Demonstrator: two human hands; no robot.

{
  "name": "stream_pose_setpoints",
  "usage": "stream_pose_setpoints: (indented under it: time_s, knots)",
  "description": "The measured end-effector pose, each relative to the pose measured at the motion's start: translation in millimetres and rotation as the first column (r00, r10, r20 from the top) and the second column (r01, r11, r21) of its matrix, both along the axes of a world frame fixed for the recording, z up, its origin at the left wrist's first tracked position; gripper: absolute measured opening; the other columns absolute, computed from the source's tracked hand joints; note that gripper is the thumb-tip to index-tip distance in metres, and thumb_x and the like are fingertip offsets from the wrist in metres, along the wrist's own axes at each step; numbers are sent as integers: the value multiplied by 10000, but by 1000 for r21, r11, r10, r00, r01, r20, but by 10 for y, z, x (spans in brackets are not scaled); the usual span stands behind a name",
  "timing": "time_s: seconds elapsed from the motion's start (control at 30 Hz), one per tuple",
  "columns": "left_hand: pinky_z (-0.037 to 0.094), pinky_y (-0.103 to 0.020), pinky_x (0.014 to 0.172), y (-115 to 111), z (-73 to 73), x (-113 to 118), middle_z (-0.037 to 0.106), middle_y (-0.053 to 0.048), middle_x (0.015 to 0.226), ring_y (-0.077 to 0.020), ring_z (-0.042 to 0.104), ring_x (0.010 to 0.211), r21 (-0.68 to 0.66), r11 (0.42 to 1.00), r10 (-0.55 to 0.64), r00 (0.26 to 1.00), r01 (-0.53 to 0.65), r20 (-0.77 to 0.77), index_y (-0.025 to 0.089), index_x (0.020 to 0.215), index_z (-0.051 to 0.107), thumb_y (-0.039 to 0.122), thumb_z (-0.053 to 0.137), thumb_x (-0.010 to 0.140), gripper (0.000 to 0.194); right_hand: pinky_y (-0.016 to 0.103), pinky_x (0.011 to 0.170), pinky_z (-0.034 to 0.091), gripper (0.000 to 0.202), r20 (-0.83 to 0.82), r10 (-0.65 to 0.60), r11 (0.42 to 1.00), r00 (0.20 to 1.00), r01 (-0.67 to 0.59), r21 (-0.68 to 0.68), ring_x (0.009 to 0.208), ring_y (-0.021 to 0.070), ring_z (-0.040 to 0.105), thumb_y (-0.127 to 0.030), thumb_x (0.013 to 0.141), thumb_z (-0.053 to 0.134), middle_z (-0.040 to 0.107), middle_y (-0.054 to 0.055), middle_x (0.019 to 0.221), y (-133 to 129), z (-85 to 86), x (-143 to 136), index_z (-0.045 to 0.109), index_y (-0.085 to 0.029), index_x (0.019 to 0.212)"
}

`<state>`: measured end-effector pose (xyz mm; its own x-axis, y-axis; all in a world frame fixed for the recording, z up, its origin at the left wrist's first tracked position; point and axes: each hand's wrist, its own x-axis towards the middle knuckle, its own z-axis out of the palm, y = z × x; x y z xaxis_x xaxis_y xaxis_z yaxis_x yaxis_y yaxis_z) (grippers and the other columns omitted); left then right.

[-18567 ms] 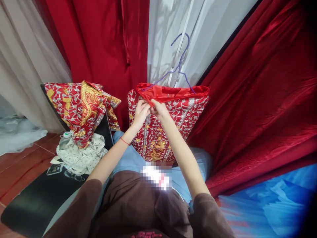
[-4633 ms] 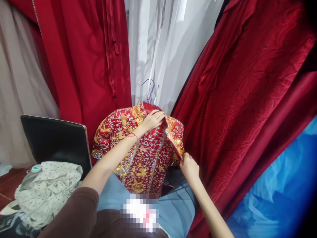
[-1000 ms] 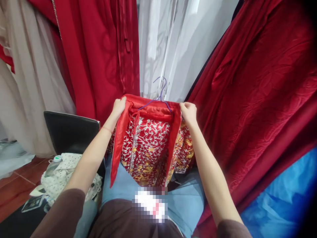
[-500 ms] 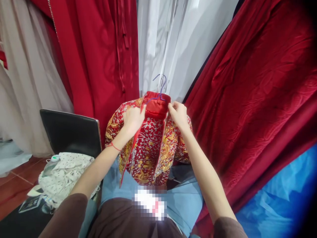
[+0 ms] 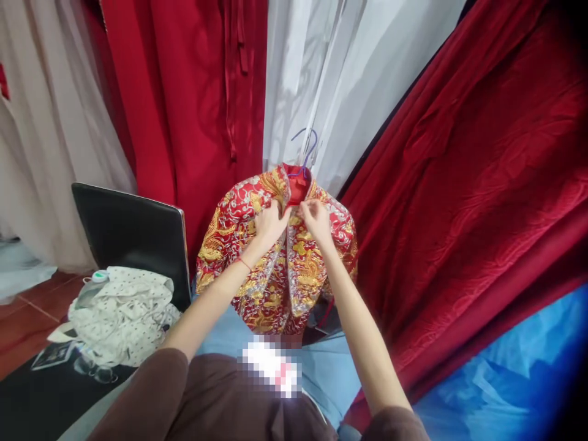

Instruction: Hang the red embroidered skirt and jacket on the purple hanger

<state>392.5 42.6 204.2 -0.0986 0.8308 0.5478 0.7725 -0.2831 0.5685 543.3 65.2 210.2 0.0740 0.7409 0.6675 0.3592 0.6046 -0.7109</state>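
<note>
Heavy dark red drapes (image 5: 482, 184) and a bright red gown (image 5: 184, 110) hang close around the work, with white sheer fabric (image 5: 321, 73) between them. Crowding like this could snag any swinging sleeve. Next largest, a black chair back (image 5: 128, 236) stands to the left, a spotted cloth bag (image 5: 122, 315) heaped on its seat. In the middle, over the person's lap, hangs the embroidered red-and-gold jacket (image 5: 275, 269) on a purple wire hanger (image 5: 305, 150). The left hand (image 5: 269, 226) and right hand (image 5: 316, 220) each pinch a front edge just below the collar, fingers narrow and closed on the cloth, almost touching. A hard tug here could tip the thin hanger and slide a shoulder off — or strain the metallic threadwork at the closure.
</note>
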Motion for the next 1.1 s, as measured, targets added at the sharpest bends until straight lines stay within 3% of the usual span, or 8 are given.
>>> stream_pose_setpoints:
  time_s: [0.13,0.23,0.4,0.6,0.77,0.93,1.0,1.1]
  knots:
    - [475,-340,805,-91,-847,-11,691,-151,1084,-262,661,1013,81,997,9,1000,-9,-11,186,1133,574,461,528,945,337,368,852,529,432,203,-190,982,961,187,31,923,227,673,-600,882,536,689,121,1020,-340,-809,-40,493,-212,1066]
    - [482,-371,799,-90,-1437,-103,691,-163,1044,-298,650,1034,12,1000,-12,988,14,-153,224,971,617,383,509,938,196,422,843,499,447,547,-381,882,746,470,-27,925,319,674,-595,881,554,689,191,988,-455,-1339,-121,560,-168,1015]
    - [487,-376,767,-43,-1849,-272,727,-161,1015,-299,690,988,-143,989,13,981,-41,-194,214,984,650,329,368,978,304,368,805,474,335,774,-288,779,564,608,-154,915,312,701,-326,975,405,706,257,1016,-322,-1623,-208,620,-92,1080]
    - [507,-356,814,15,-1700,-206,735,-156,1022,-261,712,955,-222,928,-309,951,297,-19,190,1089,623,285,375,978,288,304,819,465,305,596,-48,964,802,194,-184,889,218,662,-275,984,318,715,139,996,-315,-1482,-360,601,-165,1009]
    - [519,-292,739,-131,-1436,-579,707,-56,877,-174,682,827,-113,848,-510,856,517,87,229,898,610,359,493,939,180,296,782,487,224,511,136,981,848,-42,-192,791,180,635,-400,938,489,700,62,888,-480,-1289,58,588,-199,933]
    - [520,-349,861,72,-747,-1400,644,-117,1125,-212,630,1025,395,909,16,956,-136,293,202,1051,578,414,492,950,250,442,896,480,253,278,-501,849,820,404,339,935,255,599,-433,929,483,639,109,943,-542,-673,896,594,-207,902]
    - [494,-354,928,299,-494,-1649,639,-127,1147,-236,587,1134,377,917,30,965,-130,261,199,1095,592,457,541,930,310,510,965,443,365,237,-591,783,771,477,399,1097,300,562,-514,894,538,611,150,1136,-459,-409,1134,597,-199,1068]
    - [479,-298,885,557,-341,-1806,662,-68,930,-198,613,973,162,983,-105,985,82,138,193,926,628,500,462,966,351,458,958,455,445,360,-428,898,829,348,268,1078,265,577,-575,916,499,626,124,1156,-296,-179,1313,572,-215,1167]
